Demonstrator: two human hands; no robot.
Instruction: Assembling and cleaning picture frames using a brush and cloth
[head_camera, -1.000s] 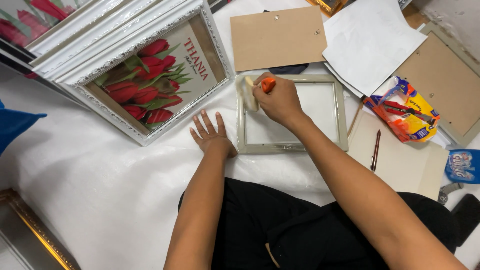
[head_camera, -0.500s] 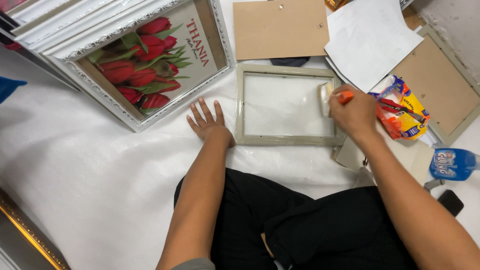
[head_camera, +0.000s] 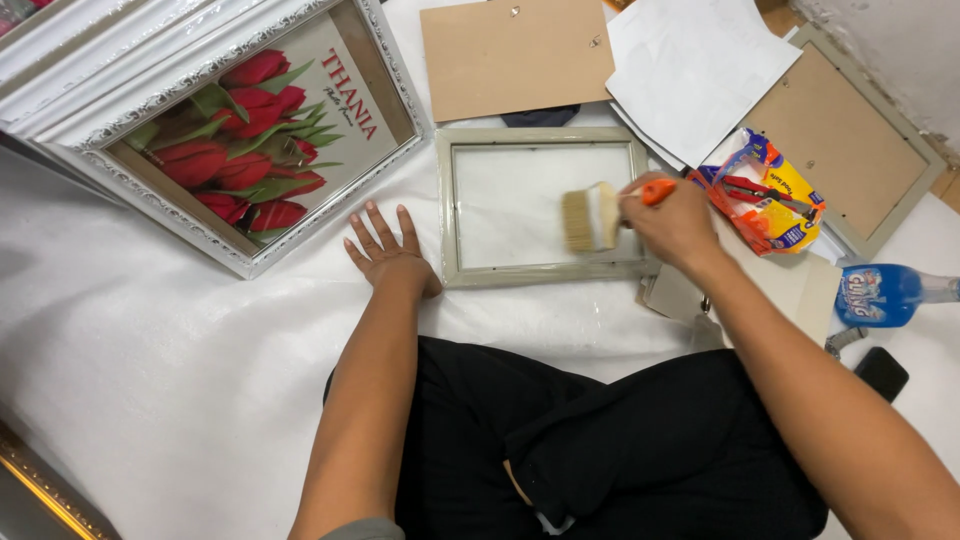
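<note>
Grey picture frame (head_camera: 545, 272) lies flat on the white sheet (head_camera: 180, 360), just ahead of the knees. Right hand (head_camera: 675, 222) grips an orange-handled brush (head_camera: 592, 216), bristles on the glass (head_camera: 520, 205): dusting step, likely mid-pass. Next move needs even strokes into the corners. Left hand (head_camera: 388, 255) spread flat, holding nothing, beside the frame. Handle mostly hidden in the fist; spray bottle (head_camera: 885, 293) cut off at the edge.

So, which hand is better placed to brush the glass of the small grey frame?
Right. The right hand already grips the orange-handled flat brush, bristles over the grey rectangular frame. The left hand lies flat on the white sheet beside it, empty.
</note>
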